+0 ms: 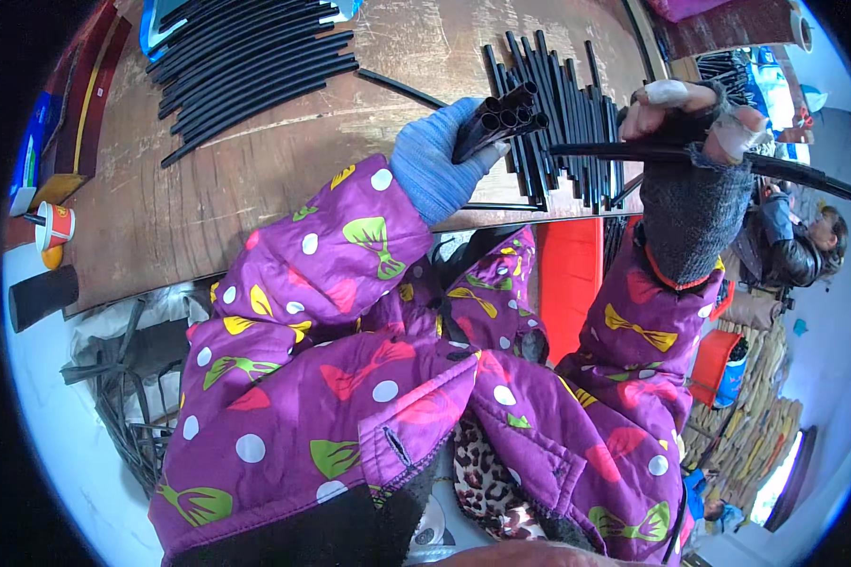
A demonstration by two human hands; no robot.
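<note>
My left hand [435,163], in a blue knit glove, is closed round a bundle of black tubes [509,121] whose hollow ends point up and to the right. My right hand [698,137], in a dark grey fingerless glove with white tape on its fingertips, grips thin black tubing [600,151] held sideways. Its left end reaches close to the bundle; whether it is one tube or more I cannot tell. Beneath and between both hands, a pile of loose black tubes [567,104] lies on the worn wooden table [246,180].
Another row of black tubes [255,80] lies at the table's far left. A red and white paper cup [57,227] stands by the left edge. Something red [570,283] sits below the table's front edge. Another person [799,241] is at the right, beyond stacked bundles [747,416].
</note>
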